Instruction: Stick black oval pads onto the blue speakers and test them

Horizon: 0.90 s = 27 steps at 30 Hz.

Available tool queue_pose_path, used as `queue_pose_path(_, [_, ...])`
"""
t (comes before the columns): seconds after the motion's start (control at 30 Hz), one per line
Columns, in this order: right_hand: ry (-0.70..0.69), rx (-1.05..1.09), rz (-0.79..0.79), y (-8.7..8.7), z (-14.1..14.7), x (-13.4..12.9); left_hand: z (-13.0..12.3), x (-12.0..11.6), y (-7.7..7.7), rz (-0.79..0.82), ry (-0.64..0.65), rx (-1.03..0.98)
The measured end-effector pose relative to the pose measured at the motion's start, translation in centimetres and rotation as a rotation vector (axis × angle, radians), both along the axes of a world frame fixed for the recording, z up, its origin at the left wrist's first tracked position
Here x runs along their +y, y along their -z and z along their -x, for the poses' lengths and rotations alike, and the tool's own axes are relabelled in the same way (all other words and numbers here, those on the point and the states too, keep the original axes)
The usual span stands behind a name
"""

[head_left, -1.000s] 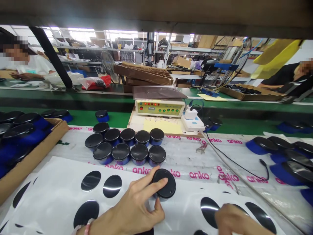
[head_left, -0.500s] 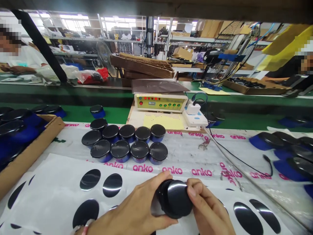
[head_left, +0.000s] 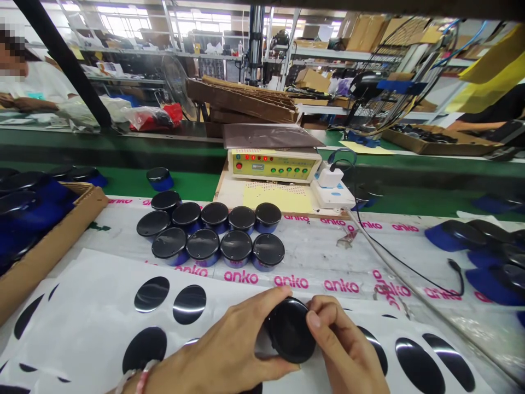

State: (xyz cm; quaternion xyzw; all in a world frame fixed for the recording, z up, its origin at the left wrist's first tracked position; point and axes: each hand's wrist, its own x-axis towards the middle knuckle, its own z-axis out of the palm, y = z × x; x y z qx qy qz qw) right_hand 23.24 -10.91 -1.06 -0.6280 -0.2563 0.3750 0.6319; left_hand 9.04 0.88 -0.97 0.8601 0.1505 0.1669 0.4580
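A pink bracelet (head_left: 143, 377) was worn at the wrist of the left hand (head_left: 229, 342), and a whitish band (head_left: 125, 380) was worn beside it, farther from the fingers. On the right hand (head_left: 346, 342), a short, rounded thumbnail was shown.

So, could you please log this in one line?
left hand: grips glossy round black piece; right hand: touches its rim; nearby: black discs on white sheet

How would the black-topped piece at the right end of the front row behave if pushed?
The black-topped piece would probably slide rather than roll, since it stands with its round top facing up. Its glossy top might feel slippery under a fingertip. Pushed left, it would likely bump the neighbouring piece close beside it.
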Motion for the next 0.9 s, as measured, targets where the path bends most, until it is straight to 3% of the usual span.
queue_pose_path(0.37, [0.077,-0.172,0.021,-1.1,0.8,0.5,0.1,-0.1,-0.3,0.021,-0.003,-0.008])
queue_pose_path(0.9, [0.153,-0.289,-0.024,-0.8,1.5,0.9,0.2,-0.1,-0.2,-0.048,-0.016,0.023])
